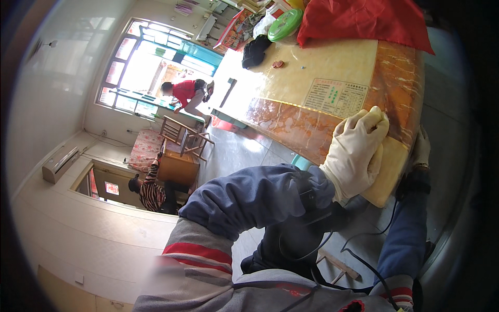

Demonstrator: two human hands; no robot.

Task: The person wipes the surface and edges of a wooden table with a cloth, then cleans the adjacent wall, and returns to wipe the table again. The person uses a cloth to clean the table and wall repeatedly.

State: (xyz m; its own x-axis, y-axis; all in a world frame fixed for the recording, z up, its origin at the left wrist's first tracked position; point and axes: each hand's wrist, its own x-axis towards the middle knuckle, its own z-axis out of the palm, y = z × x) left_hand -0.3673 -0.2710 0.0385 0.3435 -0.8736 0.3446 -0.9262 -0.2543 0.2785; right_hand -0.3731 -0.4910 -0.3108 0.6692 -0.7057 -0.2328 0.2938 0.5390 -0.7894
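My left hand (pixel 356 152), in a cream rubber glove, presses on the tabletop near its corner with fingers bent and close together. Whether anything lies under its fingers is hidden. Beneath it spreads a glossy tabletop (pixel 288 85) with a brown marbled border (pixel 397 85) and a cream corner square (pixel 386 171). A printed label (pixel 335 97) bearing writing lies beyond my fingertips. My right hand (pixel 421 148), also gloved, is low beside the table's edge. It is partly covered by the edge, so its grasp cannot be seen.
A red cloth (pixel 362 19), a green-lidded container (pixel 285 25) and a black cloth item (pixel 255 51) lie on the table. A black cable (pixel 370 265) hangs by my body. Two people (pixel 185 93) are further off, near a wooden chair (pixel 183 134). A wooden stool (pixel 339 265) is below.
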